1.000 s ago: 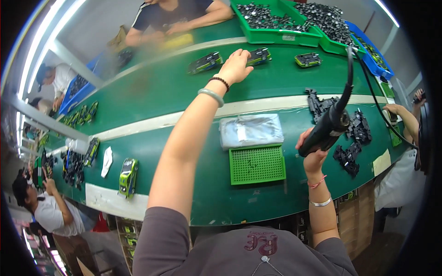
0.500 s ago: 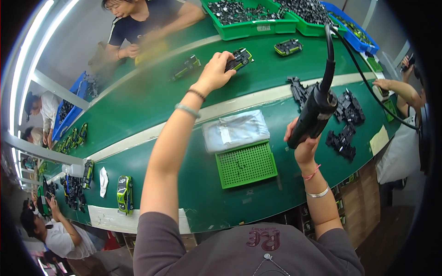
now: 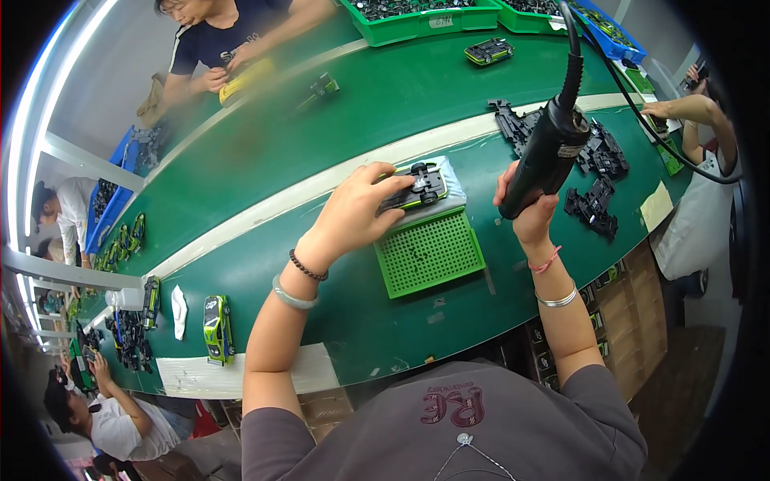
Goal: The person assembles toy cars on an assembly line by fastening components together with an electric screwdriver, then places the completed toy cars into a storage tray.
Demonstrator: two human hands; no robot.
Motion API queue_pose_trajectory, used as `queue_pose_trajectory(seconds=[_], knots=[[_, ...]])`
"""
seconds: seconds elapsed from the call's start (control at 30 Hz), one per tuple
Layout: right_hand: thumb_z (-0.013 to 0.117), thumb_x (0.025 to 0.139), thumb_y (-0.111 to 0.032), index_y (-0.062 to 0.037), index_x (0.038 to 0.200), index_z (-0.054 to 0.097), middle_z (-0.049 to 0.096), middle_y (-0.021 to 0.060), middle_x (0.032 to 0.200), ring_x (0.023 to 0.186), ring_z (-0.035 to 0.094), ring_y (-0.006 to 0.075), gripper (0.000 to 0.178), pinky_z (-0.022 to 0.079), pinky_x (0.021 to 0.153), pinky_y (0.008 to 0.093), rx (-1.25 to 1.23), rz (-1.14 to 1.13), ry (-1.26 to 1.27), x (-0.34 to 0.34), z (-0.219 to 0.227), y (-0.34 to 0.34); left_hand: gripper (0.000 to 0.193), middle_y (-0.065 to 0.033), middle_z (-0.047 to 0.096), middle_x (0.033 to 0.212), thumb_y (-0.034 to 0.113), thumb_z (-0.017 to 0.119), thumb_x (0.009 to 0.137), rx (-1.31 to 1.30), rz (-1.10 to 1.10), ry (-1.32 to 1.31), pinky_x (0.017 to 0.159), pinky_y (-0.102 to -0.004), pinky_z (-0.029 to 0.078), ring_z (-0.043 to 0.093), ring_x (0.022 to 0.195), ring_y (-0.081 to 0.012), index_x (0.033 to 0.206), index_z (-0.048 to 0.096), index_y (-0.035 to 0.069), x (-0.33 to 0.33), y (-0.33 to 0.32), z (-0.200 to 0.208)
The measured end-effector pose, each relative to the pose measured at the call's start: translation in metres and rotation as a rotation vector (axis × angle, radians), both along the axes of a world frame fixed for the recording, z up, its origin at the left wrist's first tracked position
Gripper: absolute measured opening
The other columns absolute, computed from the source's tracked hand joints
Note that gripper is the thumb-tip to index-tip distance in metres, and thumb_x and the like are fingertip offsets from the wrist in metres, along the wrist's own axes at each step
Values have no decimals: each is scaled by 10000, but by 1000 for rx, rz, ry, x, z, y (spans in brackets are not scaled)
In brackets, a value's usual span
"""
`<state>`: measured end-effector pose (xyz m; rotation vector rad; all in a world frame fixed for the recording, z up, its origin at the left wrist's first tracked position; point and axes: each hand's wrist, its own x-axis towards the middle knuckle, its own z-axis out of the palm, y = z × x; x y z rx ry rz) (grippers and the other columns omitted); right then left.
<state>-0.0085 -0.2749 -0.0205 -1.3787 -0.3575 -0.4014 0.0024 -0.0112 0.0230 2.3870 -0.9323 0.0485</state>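
My left hand [image 3: 353,210] grips a black and green toy car [image 3: 427,183], wheels up, over the pale folded cloth [image 3: 455,186]. Whether the car rests on the cloth or hangs just above it, I cannot tell. In my right hand [image 3: 527,210] is a black electric screwdriver [image 3: 552,148], its cable end pointing up and its lower end hidden by my fingers. Just below the cloth lies a shallow green perforated tray [image 3: 433,255]. Several black plastic chassis parts [image 3: 592,207] lie to the right of the screwdriver.
Beyond a pale strip, another toy car [image 3: 489,51] sits near green bins [image 3: 425,26] of small parts. The screwdriver's cable [image 3: 622,88] loops to the right. A finished-looking green car [image 3: 216,329] stands at left. A co-worker [image 3: 233,48] sits across the table.
My left hand has brought the toy car from the far green surface back toward me, over the cloth. My right hand still holds the screwdriver in nearly the same place.
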Motion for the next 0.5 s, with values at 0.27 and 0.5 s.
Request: queue_pose_trajectory(seconds=[0.27,0.5], knots=[[189,510,-962,-22,814,434,488,71,605,511,500,161,1018,426,485,268,297,124,-2,-23,60,61,417,-114,539,1117,162,686,735,-81,21,-88,889,-392,429,518,1021,-301,1140,593,136,3,8,-18],[166,565,-939,-16,787,451,497,76,599,520,518,171,991,437,492,269,151,274,91,-24,39,105,420,-116,537,1116,169,686,735,-132,8,-130,880,-395,430,518,1013,-305,1143,592,138,3,8,-24]])
